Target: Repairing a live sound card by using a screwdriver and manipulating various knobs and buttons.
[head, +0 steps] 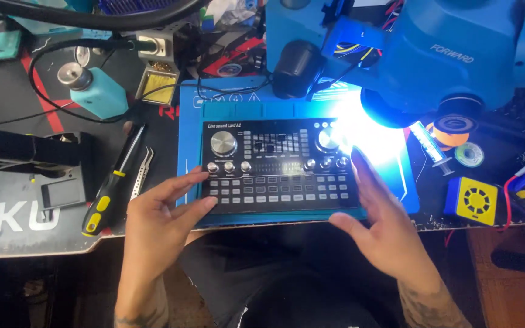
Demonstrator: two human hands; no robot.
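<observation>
A black sound card (pixel 277 165), a flat rectangular slab with rows of small square buttons, several round metal knobs and one large silver dial, is lying on a blue rubbery work mat (pixel 189 127) at the front of the tabletop (pixel 25 237). The left hand (pixel 162 212) is resting at the card's near-left corner, its fingers (pixel 180 182) spread and lying loosely along the edge, pinching nothing. The right hand (pixel 384 222) is standing edge-on just beside the card's right end, fingers straight and together, thumb apart, palm facing the card; whether it is touching the card cannot be told.

A small square metal holder (pixel 158 85) behind the mat is containing a coil of brass-coloured wool. A teal plastic bottle (pixel 95 91) with a shiny round cap is lying tilted to its left. A screwdriver (pixel 109 191) with a black and yellow handle and steel tweezers (pixel 141 171) are lying side by side left of the mat. A blue microscope (pixel 451 54) with smooth moulded housing is hanging over the right rear, its ring light glaring white on the card's upper right. A yellow and blue square box (pixel 472 200) is sitting well right of the mat.
</observation>
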